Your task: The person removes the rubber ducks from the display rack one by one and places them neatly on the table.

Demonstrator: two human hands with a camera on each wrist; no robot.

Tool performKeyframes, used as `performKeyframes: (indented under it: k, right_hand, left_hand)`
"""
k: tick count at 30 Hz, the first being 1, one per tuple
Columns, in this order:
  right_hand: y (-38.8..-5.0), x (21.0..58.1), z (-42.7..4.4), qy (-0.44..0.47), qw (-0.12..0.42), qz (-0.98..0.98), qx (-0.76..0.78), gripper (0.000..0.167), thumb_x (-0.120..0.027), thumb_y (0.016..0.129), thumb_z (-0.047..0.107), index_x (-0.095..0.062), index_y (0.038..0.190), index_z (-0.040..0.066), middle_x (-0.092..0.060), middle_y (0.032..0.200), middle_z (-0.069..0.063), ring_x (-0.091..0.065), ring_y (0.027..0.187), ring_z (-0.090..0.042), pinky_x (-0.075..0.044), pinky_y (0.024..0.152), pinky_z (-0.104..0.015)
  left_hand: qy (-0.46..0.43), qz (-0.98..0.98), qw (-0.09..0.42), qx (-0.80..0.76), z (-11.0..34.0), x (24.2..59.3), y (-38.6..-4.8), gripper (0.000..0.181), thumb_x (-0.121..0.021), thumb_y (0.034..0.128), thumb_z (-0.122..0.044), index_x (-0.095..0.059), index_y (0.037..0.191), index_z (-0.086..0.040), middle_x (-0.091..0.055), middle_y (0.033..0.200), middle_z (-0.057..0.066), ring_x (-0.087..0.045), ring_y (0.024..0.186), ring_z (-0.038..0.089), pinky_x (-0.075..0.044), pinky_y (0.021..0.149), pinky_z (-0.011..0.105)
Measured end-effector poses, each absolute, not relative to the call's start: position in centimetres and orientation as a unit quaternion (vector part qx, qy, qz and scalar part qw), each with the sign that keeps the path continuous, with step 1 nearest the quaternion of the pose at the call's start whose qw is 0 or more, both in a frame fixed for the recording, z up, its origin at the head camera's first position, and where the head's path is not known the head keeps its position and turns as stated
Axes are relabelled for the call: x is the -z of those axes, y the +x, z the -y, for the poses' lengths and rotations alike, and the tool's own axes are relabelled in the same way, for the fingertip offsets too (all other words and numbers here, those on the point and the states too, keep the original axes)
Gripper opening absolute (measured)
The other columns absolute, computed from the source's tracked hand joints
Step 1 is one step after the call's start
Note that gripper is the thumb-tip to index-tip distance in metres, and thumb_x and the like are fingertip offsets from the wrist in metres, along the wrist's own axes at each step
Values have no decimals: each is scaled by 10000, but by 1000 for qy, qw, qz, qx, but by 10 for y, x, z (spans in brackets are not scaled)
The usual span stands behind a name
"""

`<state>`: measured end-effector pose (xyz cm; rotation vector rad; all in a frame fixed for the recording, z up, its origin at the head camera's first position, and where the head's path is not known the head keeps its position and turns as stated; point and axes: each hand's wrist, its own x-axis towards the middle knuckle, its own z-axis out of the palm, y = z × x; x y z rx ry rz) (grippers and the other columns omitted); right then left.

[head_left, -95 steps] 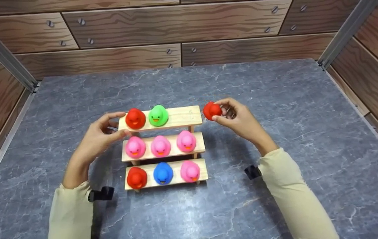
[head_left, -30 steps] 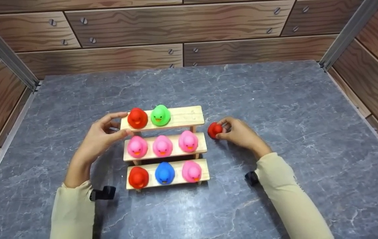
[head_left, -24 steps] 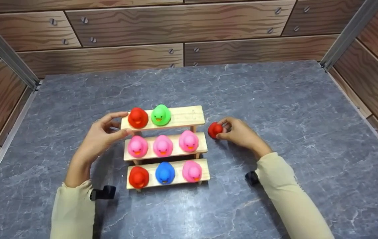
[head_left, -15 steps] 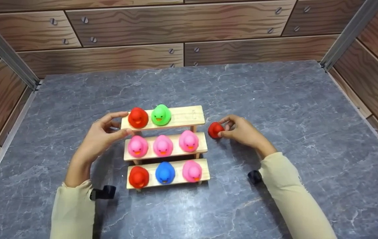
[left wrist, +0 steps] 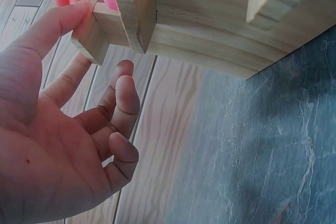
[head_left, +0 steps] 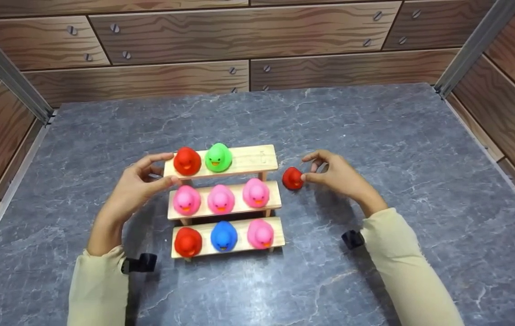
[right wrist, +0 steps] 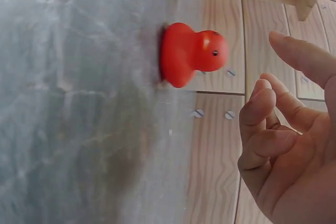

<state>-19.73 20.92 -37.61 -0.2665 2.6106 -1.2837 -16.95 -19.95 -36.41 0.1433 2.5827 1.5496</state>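
wooden rack (head_left: 252, 158), three tiers, upright on a grey marbled tabletop (head_left: 375, 122). top tier, nine o'clock to three: red duck (head_left: 187, 161), green duck (head_left: 218, 157); middle: three pink ducks (head_left: 221, 199); bottom: second red duck (head_left: 188, 242), blue duck (head_left: 224, 236), fourth pink duck (head_left: 260, 233). left hand (head_left: 131, 186), at the rack's ten o'clock: thumb and forefinger pinching the top tier's end. loose red duck (head_left: 292, 178): upright on the tabletop at the rack's two o'clock, just beside it. right hand (head_left: 340, 175), at that duck's three o'clock: fingers slack, grasping nothing, apart from the duck in the right wrist view. step, as judged: loose red duck set down, rack steadied. next move, by judgement, calls for clearing the duck without a nudge, or a firm pinch on its body.
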Motion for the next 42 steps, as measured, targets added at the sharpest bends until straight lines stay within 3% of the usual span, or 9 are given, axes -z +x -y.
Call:
performKeyframes:
  k: [13,25,42]
  right_hand:
    - [-189,353,-198,-106,92,-881,452,424,-734,844,171,-586,1227,63,-534,937,-50,-500,718,-179,-383,576,-224]
    - [-181,341,-177,-137,77,-859,487,413,-740,849,154,-591,1226,71,-535,930,-38,-470,662,-146,-379,580,-204]
    - [-177,327,-140,-176,37,-837,517,412,-721,861,144,-584,1240,58,-536,932,-35,-496,739,-173,-412,631,-214]
  left_hand:
    - [51,-852,60,-517,200,363,-169,572,-754,845,-296,-541,1355,-147,-616,920,27,-578,770,153,-431,659,231]
    - [39,-847,68,-526,199,366,-170,585,-752,845,-312,-529,1367,-169,-616,964,44,-565,785,157,-440,698,239]
    - [42,-837,71,-540,199,366,-169,585,-754,846,-293,-526,1367,-160,-611,984,44,-594,852,159,-472,761,273]
